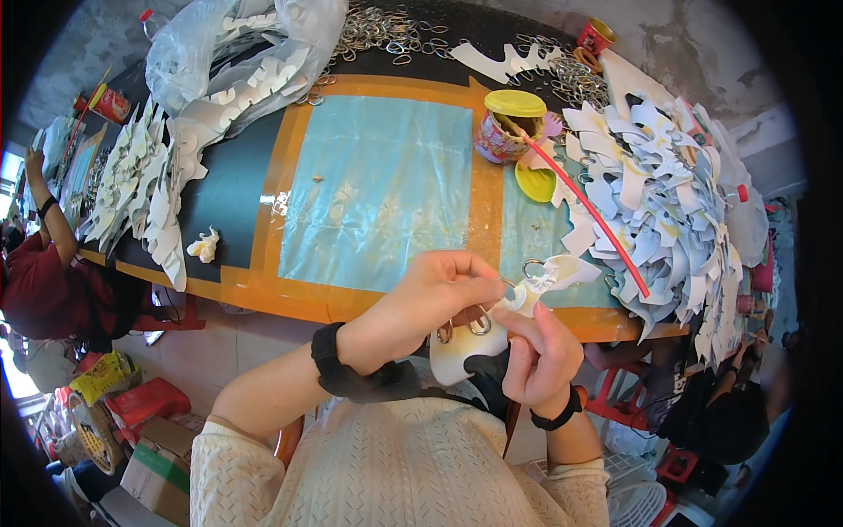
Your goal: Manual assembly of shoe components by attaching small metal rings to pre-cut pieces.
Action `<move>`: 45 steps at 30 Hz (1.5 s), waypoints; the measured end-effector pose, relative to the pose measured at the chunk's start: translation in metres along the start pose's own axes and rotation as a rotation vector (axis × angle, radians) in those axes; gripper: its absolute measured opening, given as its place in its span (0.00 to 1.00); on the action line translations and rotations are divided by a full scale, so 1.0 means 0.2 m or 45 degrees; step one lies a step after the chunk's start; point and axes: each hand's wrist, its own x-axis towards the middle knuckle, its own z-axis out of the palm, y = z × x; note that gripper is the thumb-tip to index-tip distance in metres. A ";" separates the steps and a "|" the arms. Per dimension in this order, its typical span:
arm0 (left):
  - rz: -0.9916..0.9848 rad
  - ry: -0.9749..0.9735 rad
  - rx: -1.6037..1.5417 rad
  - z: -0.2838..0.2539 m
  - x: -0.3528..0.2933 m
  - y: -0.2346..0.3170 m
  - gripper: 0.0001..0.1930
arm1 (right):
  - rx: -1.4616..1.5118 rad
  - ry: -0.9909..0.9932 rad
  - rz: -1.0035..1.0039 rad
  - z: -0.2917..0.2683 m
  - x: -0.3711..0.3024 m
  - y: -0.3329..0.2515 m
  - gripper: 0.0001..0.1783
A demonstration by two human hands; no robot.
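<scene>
Holding: both hands meet just above the near edge of the surface (pixel 386 303), working one small white cut-out piece (pixel 555 274) with a metal ring (pixel 533 263) at its top.
Left hand: the left hand (pixel 421 303) has fingers curled and pressed together at the tips, pinching the left end of the piece.
Right hand: the right hand (pixel 540 351) pinches the lower edge of the same piece between thumb and forefinger, the other fingers folded.
Below the hands: a larger white shape (pixel 461 356) with two rings lies in the lap, partly hidden by the wrists.
Nearby: a red-and-yellow tin (pixel 505 132) with a long red stick (pixel 588 211) leaning out of it stands beyond the hands; a big heap of white cut-outs (pixel 667 202) fills the right side, and loose metal rings (pixel 386 31) lie at the far edge.
Risk, tearing: the piece looks thin, so I judge that pulling the two pinches apart could rip it at the ring hole.
Risk, dropping: the work is held over the edge, not over the surface, so a slipped ring would likely fall to the floor.
Risk, knocking: the stick's end lies near the right hand; a raised elbow or hand could tip the tin.
</scene>
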 end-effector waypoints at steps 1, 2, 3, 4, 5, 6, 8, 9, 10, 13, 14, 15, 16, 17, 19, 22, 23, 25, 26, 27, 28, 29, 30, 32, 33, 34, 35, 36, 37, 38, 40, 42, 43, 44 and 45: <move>-0.055 -0.060 -0.074 -0.01 0.00 0.00 0.11 | -0.001 0.002 0.000 0.00 0.00 0.00 0.24; -0.056 -0.062 -0.074 -0.01 -0.01 0.02 0.11 | 0.019 0.007 0.010 0.00 0.01 0.00 0.25; -0.081 -0.094 -0.067 0.00 -0.02 0.04 0.15 | 0.039 0.013 0.020 0.00 0.01 0.00 0.25; -0.105 -0.127 -0.059 0.00 -0.02 0.06 0.19 | 0.037 0.014 0.021 0.00 0.00 0.01 0.25; -0.104 -0.125 -0.059 0.00 -0.02 0.05 0.19 | 0.027 -0.001 0.024 -0.01 -0.01 0.01 0.24; -0.078 -0.146 -0.001 0.00 -0.02 0.05 0.22 | 0.018 -0.014 0.027 -0.01 -0.02 0.01 0.23; -0.053 -0.168 0.059 0.00 -0.01 0.04 0.25 | 0.004 -0.080 0.011 -0.03 -0.01 0.00 0.22; -0.092 -0.175 -0.002 0.00 -0.01 0.04 0.25 | -0.012 -0.147 -0.002 -0.03 0.00 0.00 0.21; -0.131 -0.182 -0.063 0.00 -0.01 0.04 0.26 | -0.014 -0.146 -0.001 -0.03 0.00 0.00 0.21; -0.179 -0.162 -0.150 -0.01 0.02 0.00 0.27 | 0.018 -0.140 -0.012 -0.03 0.01 0.01 0.19; -0.177 -0.158 -0.148 -0.02 0.03 -0.02 0.27 | 0.070 -0.196 0.057 -0.04 0.04 0.01 0.18; -0.129 -0.161 -0.201 -0.02 0.03 -0.04 0.28 | 0.124 -0.253 0.127 -0.04 0.05 0.01 0.17; -0.081 -0.163 -0.253 -0.02 0.03 -0.05 0.28 | 0.128 -0.250 0.124 -0.05 0.04 0.00 0.17; -0.083 -0.166 -0.249 -0.02 0.03 -0.05 0.28 | 0.249 -0.284 0.229 -0.07 0.02 0.00 0.19; 0.107 -0.078 -0.107 -0.02 0.02 -0.05 0.29 | 0.371 -0.312 0.333 -0.06 -0.03 -0.01 0.21; 0.204 -0.047 -0.002 -0.01 0.00 -0.02 0.30 | 0.834 0.212 0.783 0.00 -0.07 -0.04 0.37; 0.200 -0.051 0.005 -0.01 0.00 -0.02 0.30 | 0.834 0.221 0.785 0.00 -0.05 -0.05 0.37; 0.271 0.027 -0.020 0.01 -0.01 -0.03 0.30 | 1.120 0.002 1.030 0.01 0.00 -0.08 0.38; 0.268 0.024 -0.012 0.01 -0.01 -0.03 0.30 | 1.083 -0.047 1.100 0.01 0.03 -0.11 0.39; 0.289 0.045 0.027 0.01 -0.02 -0.03 0.31 | 1.086 -0.038 1.101 0.01 0.06 -0.12 0.39; 0.311 0.066 0.066 0.01 -0.02 -0.02 0.32 | 1.200 0.074 1.186 0.02 0.09 -0.12 0.38; 0.307 0.062 0.071 0.01 -0.03 -0.02 0.32 | 1.311 0.188 1.269 0.02 0.10 -0.11 0.38; 0.338 0.095 0.122 0.02 -0.04 -0.02 0.34 | 1.312 0.196 1.271 0.03 0.11 -0.12 0.38; 0.367 0.127 0.176 0.02 -0.04 -0.02 0.36 | 1.323 0.231 1.274 0.03 0.13 -0.12 0.37; 0.480 0.135 0.292 0.01 -0.04 -0.03 0.38 | 1.326 0.235 1.275 0.02 0.12 -0.11 0.37; 0.593 0.142 0.408 0.01 -0.04 -0.03 0.40 | 1.332 0.174 1.254 0.01 0.11 -0.09 0.36; 0.590 0.137 0.411 0.01 -0.05 -0.03 0.40 | 1.333 0.117 1.235 0.00 0.10 -0.07 0.36; 0.672 0.148 0.460 0.02 -0.05 -0.03 0.40 | 1.333 0.122 1.237 -0.01 0.10 -0.06 0.36; 0.755 0.158 0.508 0.02 -0.05 -0.03 0.40 | 1.335 0.133 1.238 -0.01 0.09 -0.05 0.36; 0.753 0.157 0.512 0.02 -0.05 -0.04 0.40 | 1.341 0.141 1.238 -0.01 0.10 -0.04 0.35; 0.726 0.170 0.498 0.02 -0.04 -0.04 0.39 | 1.348 0.143 1.256 -0.01 0.11 -0.06 0.35; 0.687 0.195 0.438 0.02 -0.04 -0.05 0.38 | 1.355 0.139 1.273 0.00 0.11 -0.05 0.35; 0.650 0.219 0.377 0.03 -0.04 -0.05 0.37 | 1.343 0.127 1.276 0.01 0.11 -0.04 0.34; 0.650 0.216 0.376 0.02 -0.03 -0.05 0.37 | 1.327 0.117 1.280 0.01 0.11 -0.04 0.34; 0.601 0.232 0.336 0.02 -0.02 -0.06 0.34 | 1.324 0.119 1.280 0.01 0.10 -0.04 0.34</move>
